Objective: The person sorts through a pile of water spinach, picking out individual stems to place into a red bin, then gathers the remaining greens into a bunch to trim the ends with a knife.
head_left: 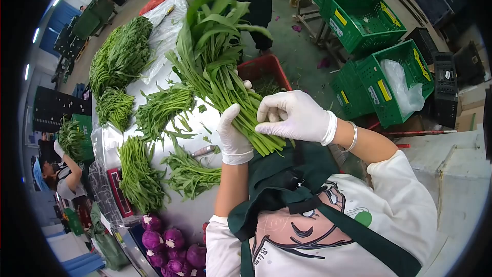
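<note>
A long bunch of leafy greens (220,66), which looks like water spinach, slants up and away from me over the table. My left hand (236,136), in a white glove, is wrapped round its stems from the left. At the stems' right side, my gloved right hand (297,115) has its fingers curled in a pinch against them. The cut stem ends point toward my apron. Beside my left hand on the metal table (187,210) lies a wooden-handled tool (204,150), its working end hidden by greens. A smaller heap of greens (192,173) lies just left of my wrist.
More greens (122,51) are piled at the table's far left. Purple onions (174,238) sit at the near edge. A red bin (269,69) stands beyond my hands, green crates (366,25) to the right. One person stands opposite; another (69,174) holds greens at left.
</note>
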Action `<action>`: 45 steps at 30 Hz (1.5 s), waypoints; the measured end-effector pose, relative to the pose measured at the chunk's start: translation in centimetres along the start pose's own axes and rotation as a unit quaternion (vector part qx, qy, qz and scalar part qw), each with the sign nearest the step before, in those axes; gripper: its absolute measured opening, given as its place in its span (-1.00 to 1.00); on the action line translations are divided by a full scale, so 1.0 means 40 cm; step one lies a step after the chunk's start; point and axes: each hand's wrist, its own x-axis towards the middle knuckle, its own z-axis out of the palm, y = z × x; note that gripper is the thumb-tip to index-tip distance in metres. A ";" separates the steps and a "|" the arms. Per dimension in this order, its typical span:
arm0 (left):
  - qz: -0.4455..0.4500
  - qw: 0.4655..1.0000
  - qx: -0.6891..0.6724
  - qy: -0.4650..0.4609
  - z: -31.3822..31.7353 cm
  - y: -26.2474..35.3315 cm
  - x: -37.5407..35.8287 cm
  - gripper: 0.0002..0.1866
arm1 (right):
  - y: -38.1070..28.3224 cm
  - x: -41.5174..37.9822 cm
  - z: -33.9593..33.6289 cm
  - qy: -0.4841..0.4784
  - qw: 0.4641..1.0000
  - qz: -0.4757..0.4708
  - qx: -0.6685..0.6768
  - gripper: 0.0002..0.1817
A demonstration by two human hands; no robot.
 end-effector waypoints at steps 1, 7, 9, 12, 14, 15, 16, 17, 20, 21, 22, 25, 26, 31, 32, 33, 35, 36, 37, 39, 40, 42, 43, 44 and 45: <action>-0.002 1.000 0.003 0.003 -0.007 -0.002 -0.003 -0.30 | 0.004 0.002 0.001 -0.005 1.000 0.021 0.017 -0.71; 0.004 1.000 0.009 0.027 -0.037 -0.018 -0.012 -0.30 | 0.008 -0.004 0.036 0.090 0.992 -0.026 -0.080 -0.74; 0.016 0.998 0.022 0.048 -0.034 -0.030 -0.020 -0.29 | 0.014 -0.002 0.039 0.101 0.990 -0.042 -0.085 -0.76; 0.009 0.997 0.077 0.022 -0.034 -0.027 -0.034 -0.28 | 0.024 -0.007 0.031 0.076 0.996 -0.047 -0.029 -0.81; -0.015 0.996 0.079 0.029 -0.042 -0.031 -0.043 -0.27 | 0.013 -0.007 0.000 0.050 0.998 -0.026 0.035 -0.83; -0.029 0.997 0.066 0.023 -0.050 -0.036 -0.046 -0.30 | 0.006 -0.010 -0.017 0.049 0.997 -0.019 0.062 -0.86; -0.044 0.997 0.053 0.017 -0.059 -0.042 -0.049 -0.32 | -0.006 -0.013 -0.033 0.025 0.997 0.020 0.075 -0.86; -0.057 0.997 0.041 0.010 -0.060 -0.044 -0.051 -0.35 | -0.013 -0.015 -0.044 0.001 0.995 0.057 0.087 -0.86; -0.066 0.997 0.033 0.023 -0.050 -0.043 -0.054 -0.34 | 0.011 -0.014 -0.054 -0.019 0.984 0.073 0.160 -0.85; -0.078 0.996 0.026 0.026 -0.055 -0.043 -0.055 -0.33 | 0.016 -0.016 -0.060 -0.015 0.980 0.072 0.188 -0.86; -0.070 0.997 0.022 0.029 -0.051 -0.044 -0.057 -0.37 | 0.021 -0.018 -0.066 -0.011 0.974 0.071 0.215 -0.87; -0.075 0.996 0.034 0.046 -0.054 -0.041 -0.064 -0.40 | 0.015 -0.023 -0.102 -0.004 0.953 0.083 0.292 -0.91; -0.074 0.995 0.034 0.058 -0.053 -0.041 -0.065 -0.42 | 0.023 -0.023 -0.110 -0.002 0.947 0.085 0.311 -0.92; -0.065 0.991 0.060 0.104 -0.060 -0.057 -0.067 -0.58 | 0.079 -0.025 -0.076 -0.027 0.919 0.079 0.385 -0.90; -0.061 0.990 0.063 0.108 -0.051 -0.058 -0.065 -0.58 | 0.084 -0.027 -0.066 -0.026 0.913 0.086 0.399 -0.89; -0.056 0.990 0.066 0.112 -0.044 -0.056 -0.065 -0.59 | 0.087 -0.030 -0.055 -0.026 0.905 0.094 0.413 -0.89; -0.067 0.991 0.049 0.108 -0.035 -0.049 -0.066 -0.58 | 0.093 -0.038 -0.034 -0.029 0.930 0.099 0.352 -0.63; -0.073 0.991 0.041 0.105 -0.032 -0.049 -0.065 -0.57 | 0.091 -0.037 -0.019 -0.031 0.947 0.108 0.300 -0.57; -0.053 0.989 0.082 0.108 -0.030 -0.055 -0.063 -0.59 | 0.085 -0.037 -0.007 -0.031 0.961 0.118 0.247 -0.50; -0.011 0.980 0.162 0.112 -0.032 -0.076 -0.056 -0.62 | 0.090 -0.034 0.029 0.026 0.998 0.004 0.055 -0.38; -0.002 0.972 0.207 0.115 -0.043 -0.081 -0.054 -0.63 | 0.099 -0.032 0.046 0.053 0.998 0.001 0.037 -0.44; 0.001 0.974 0.201 0.101 -0.046 -0.066 -0.053 -0.62 | 0.109 -0.030 0.051 0.085 0.994 0.012 0.071 -0.54; 0.005 0.976 0.198 0.095 -0.047 -0.056 -0.053 -0.62 | 0.114 -0.028 0.044 0.091 0.988 0.026 0.124 -0.59; 0.012 0.973 0.205 0.105 -0.045 -0.045 -0.056 -0.62 | 0.119 -0.024 0.033 0.075 0.968 0.068 0.229 -0.71; 0.001 0.967 0.228 0.111 -0.056 -0.035 -0.057 -0.62 | 0.118 -0.019 0.025 0.101 0.943 0.051 0.315 -0.78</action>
